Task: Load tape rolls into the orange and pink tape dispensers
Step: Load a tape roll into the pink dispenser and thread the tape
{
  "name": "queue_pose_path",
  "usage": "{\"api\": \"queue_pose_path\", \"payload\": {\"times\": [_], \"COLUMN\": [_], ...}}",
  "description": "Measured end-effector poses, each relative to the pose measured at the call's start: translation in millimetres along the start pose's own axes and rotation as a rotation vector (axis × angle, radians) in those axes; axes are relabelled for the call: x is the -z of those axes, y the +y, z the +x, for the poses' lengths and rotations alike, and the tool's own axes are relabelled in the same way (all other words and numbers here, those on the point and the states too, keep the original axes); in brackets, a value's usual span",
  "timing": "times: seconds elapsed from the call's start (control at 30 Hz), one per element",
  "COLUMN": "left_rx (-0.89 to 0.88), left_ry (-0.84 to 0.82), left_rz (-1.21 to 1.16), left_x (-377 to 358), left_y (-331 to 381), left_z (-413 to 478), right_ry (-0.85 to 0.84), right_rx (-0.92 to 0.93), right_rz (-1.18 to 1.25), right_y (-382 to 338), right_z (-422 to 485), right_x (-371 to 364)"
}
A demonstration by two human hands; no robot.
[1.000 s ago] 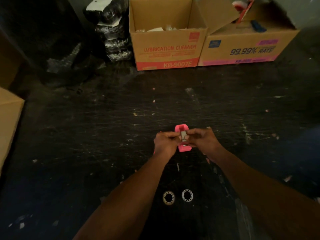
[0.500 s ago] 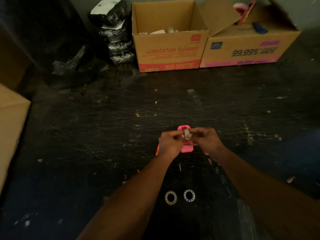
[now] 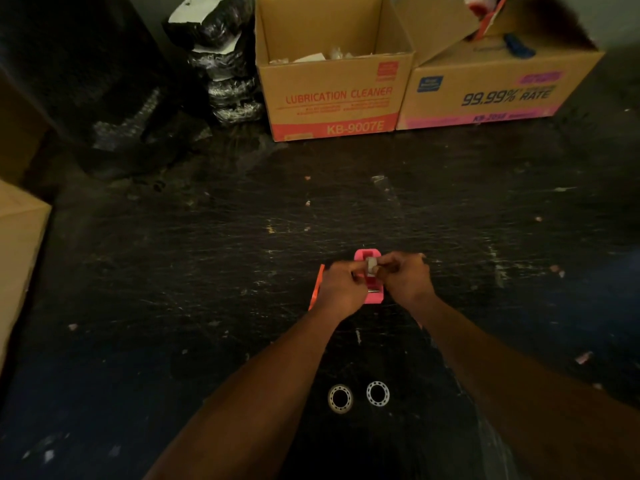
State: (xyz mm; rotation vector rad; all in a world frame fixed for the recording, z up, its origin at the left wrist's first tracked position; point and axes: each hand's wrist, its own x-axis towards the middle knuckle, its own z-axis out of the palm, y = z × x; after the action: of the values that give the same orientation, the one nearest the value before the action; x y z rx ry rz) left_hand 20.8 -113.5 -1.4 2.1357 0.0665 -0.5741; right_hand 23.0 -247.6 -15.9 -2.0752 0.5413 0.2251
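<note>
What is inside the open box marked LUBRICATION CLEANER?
Inside the LUBRICATION CLEANER box, pale crumpled material shows just above the front wall. That wall hides whatever lies deeper, so the rest cannot be seen.

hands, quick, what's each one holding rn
Left hand: closed on the tape roll, above the pink tape dispenser.
Right hand: closed on the same roll.

Dim light | scuffed black floor (image 3: 173, 271) | left of cardboard boxes (image 3: 332, 91): black wrapped bundles (image 3: 225, 64) | behind: grey wall (image 3: 616, 15)
</note>
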Motion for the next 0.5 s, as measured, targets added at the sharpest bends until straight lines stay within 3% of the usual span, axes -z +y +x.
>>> {"api": "queue_pose_path", "payload": {"times": [0.3, 0.5], "left_rx": [-0.031, -0.005], "left_ry": [-0.012, -0.004], "left_rz": [0.074, 0.003], "left_x": [-3.2, -2.8], "left_y": [-3.9, -5.6], "left_z": [6.0, 6.2], "right_ry": [0.021, 0.062], "right_rx": [-0.025, -0.034], "right_rz": [-0.021, -0.032], "right_y": [-3.4, -3.3], "right_z": [4.0, 7.2], "right_x": [-5.5, -10.3]}}
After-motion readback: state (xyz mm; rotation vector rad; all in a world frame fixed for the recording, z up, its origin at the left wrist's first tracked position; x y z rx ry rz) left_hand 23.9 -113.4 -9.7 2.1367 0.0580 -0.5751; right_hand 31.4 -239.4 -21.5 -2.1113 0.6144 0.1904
